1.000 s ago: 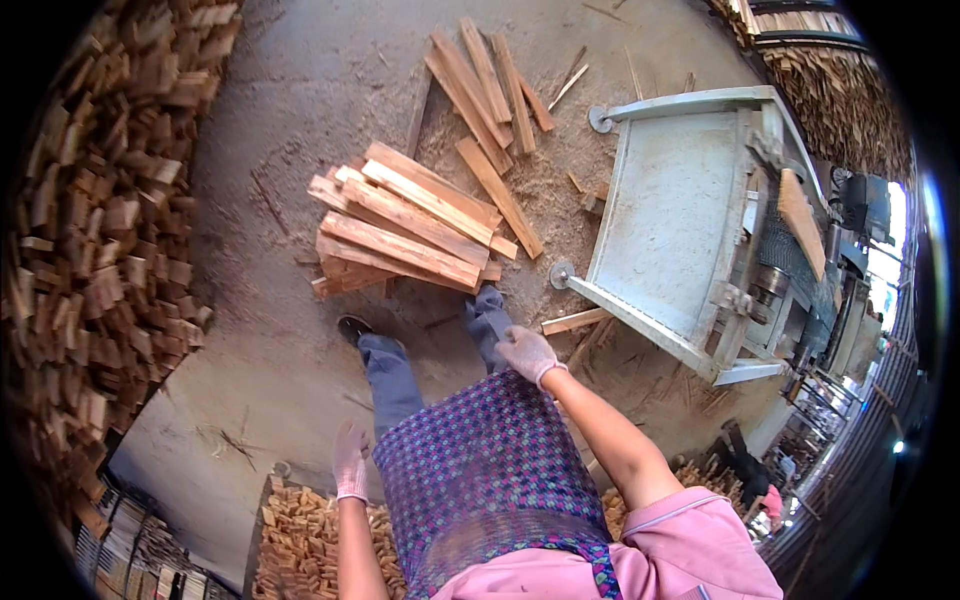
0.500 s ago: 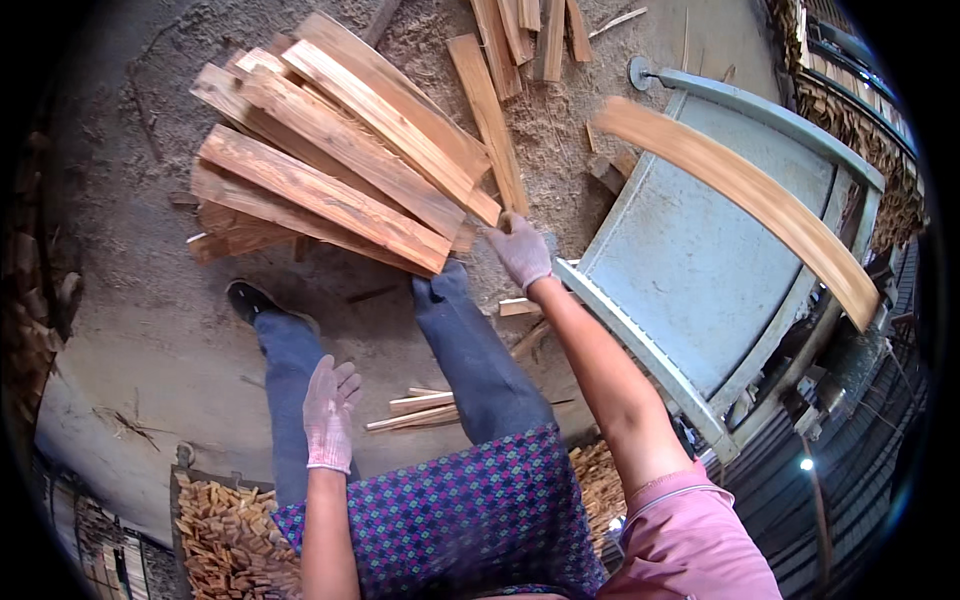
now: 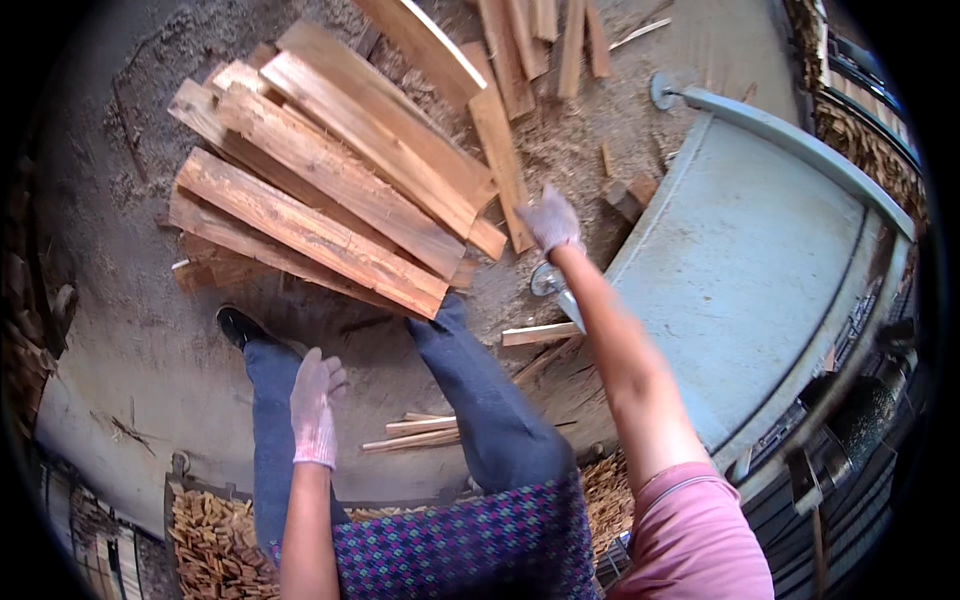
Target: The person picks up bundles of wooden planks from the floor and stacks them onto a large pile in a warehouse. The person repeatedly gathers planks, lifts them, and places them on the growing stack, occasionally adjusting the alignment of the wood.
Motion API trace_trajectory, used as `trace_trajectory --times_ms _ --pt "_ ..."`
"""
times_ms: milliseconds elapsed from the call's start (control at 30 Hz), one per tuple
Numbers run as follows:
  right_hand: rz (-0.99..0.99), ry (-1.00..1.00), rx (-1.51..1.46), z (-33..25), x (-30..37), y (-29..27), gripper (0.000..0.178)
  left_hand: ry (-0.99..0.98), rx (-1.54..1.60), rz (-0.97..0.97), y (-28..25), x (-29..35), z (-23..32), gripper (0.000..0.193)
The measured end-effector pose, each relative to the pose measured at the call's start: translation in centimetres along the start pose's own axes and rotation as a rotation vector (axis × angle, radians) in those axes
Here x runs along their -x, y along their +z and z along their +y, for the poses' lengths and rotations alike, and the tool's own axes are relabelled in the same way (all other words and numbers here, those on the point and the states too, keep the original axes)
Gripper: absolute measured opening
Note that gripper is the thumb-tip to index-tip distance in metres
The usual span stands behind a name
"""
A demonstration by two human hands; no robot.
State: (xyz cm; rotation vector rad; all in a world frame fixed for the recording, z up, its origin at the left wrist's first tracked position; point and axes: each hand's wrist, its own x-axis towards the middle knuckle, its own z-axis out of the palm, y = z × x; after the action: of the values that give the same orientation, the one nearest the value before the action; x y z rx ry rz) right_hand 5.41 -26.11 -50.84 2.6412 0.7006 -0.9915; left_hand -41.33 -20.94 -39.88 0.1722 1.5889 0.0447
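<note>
- The right hand, gloved, reaches out low toward the plank pile; its fingers are loosely spread and hold nothing.
- Just past its fingertips lies a narrow plank leaning along the pile's near edge; whether the glove touches it I cannot tell.
- The left hand, also gloved, hangs open and empty above the left leg, well apart from any wood.
- By my reading, the step in hand is the reach for a board, with no grasp made yet.
- The next move would call for closing the right fingers round the plank's near end and lifting it clear of the boards it overlaps, probably with the left hand coming in to steady it.
- To the right of the reaching arm stands a grey metal table; loose offcuts lie beneath that arm on the sawdust floor.
</note>
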Motion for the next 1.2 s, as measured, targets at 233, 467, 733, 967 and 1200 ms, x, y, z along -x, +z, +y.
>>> trace_trajectory --times_ms 233,467,733,967,1200 --pt "0.028 -0.014 0.016 -3.0 -9.1 5.9 0.069 -0.022 -0.022 0.006 3.2 -7.7 -1.2 0.075" --pt "0.174 0.045 0.208 -3.7 -6.1 2.8 0.062 -0.033 0.018 0.102 3.1 -9.1 -2.0 0.074" --pt "0.165 -0.434 0.021 -11.9 -6.2 -7.4 0.056 -0.037 0.155 0.112 1.9 -11.4 -0.8 0.067" --pt "0.067 -0.652 -0.011 -30.8 -12.6 -6.7 0.102 -0.141 0.458 0.132 4.7 -14.4 -0.1 0.058" --pt "-0.009 -0.661 -0.094 -29.1 -13.7 -4.5 0.074 -0.130 0.672 0.165 4.3 -20.1 -5.0 0.045"
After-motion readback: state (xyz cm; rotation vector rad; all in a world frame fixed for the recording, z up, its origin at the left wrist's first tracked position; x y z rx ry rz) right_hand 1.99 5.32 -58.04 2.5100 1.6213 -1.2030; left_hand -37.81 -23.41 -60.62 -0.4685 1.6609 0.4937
